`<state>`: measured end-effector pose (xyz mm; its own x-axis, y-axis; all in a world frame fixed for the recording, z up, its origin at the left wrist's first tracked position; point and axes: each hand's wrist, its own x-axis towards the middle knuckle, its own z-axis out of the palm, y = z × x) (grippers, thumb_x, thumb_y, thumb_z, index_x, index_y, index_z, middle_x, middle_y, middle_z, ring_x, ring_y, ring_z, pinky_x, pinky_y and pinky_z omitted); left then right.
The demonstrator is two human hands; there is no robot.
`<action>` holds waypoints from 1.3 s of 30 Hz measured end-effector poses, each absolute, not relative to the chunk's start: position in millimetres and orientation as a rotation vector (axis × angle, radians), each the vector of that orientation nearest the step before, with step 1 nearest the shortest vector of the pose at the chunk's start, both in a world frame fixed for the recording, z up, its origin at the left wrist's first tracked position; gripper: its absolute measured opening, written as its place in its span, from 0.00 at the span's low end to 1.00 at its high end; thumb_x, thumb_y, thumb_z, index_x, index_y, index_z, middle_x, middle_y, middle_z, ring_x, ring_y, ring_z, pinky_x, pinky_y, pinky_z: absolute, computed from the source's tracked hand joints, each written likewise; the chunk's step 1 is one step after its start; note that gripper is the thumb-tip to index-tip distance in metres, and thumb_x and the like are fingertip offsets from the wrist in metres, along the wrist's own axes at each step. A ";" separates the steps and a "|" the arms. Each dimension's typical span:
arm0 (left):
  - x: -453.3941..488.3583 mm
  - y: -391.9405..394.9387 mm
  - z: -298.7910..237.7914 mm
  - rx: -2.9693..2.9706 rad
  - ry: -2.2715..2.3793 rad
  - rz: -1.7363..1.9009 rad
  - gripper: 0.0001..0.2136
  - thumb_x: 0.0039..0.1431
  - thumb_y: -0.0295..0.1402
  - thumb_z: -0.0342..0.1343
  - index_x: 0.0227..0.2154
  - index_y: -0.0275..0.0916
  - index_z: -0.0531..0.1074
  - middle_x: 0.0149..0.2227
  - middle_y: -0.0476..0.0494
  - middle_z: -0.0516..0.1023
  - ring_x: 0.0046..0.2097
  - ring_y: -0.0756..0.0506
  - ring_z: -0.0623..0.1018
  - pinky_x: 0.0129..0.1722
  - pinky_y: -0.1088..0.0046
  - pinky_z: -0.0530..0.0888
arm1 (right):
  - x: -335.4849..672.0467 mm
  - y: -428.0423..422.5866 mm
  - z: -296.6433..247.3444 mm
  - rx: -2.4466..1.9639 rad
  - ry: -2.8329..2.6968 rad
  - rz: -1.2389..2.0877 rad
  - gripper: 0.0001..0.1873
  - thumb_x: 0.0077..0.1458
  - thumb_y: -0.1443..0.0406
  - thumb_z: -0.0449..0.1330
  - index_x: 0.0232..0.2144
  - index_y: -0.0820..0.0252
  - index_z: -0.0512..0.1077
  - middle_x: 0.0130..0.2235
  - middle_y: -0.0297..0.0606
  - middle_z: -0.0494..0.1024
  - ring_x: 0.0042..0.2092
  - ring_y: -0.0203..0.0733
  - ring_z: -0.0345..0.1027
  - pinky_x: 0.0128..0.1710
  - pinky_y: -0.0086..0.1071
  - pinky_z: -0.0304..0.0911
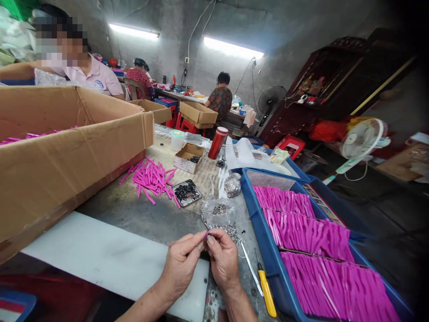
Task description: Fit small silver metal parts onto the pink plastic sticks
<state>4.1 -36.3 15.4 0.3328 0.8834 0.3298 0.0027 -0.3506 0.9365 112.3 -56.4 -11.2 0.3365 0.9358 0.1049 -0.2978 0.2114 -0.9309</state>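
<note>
Both hands meet just above the bench, close to its near edge; the left hand and the right hand pinch between their thumbs and fingertips a small magenta piece, most of it hidden by the fingers. Below the left hand, a pale board lies along the near edge. Just beyond the hands sits a clear bag of metal parts, with a dish of black pieces farther toward the far edge. A heap of magenta strips lies left of that dish, beside a large cardboard box at the left edge. A yellow-handled screwdriver lies toward the near right corner, next to a blue crate along the right edge, filled with rows of magenta handles.
</note>
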 end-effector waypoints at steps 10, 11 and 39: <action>6.8 -38.5 17.1 1.567 0.810 1.185 0.11 0.51 0.28 0.50 0.36 0.37 0.73 0.25 0.45 0.74 0.28 0.49 0.72 0.27 0.76 0.71 | 111.4 -59.5 -11.0 -1.086 -0.877 0.934 0.10 0.49 0.59 0.54 0.25 0.61 0.68 0.17 0.27 0.59 0.19 0.29 0.49 0.18 0.24 0.47; 7.0 -38.6 17.6 1.552 0.817 1.189 0.11 0.50 0.29 0.50 0.36 0.37 0.74 0.24 0.45 0.74 0.27 0.49 0.72 0.26 0.76 0.71 | 111.3 -59.3 -10.7 -1.089 -0.886 0.925 0.10 0.49 0.60 0.54 0.24 0.61 0.68 0.18 0.28 0.61 0.20 0.30 0.50 0.18 0.24 0.48; 8.3 -38.9 14.8 1.510 0.810 1.158 0.11 0.50 0.28 0.50 0.36 0.37 0.73 0.25 0.45 0.73 0.28 0.49 0.72 0.27 0.76 0.71 | 112.1 -58.2 -11.0 -1.110 -0.911 0.873 0.11 0.49 0.59 0.53 0.24 0.60 0.67 0.18 0.29 0.62 0.20 0.31 0.54 0.20 0.25 0.52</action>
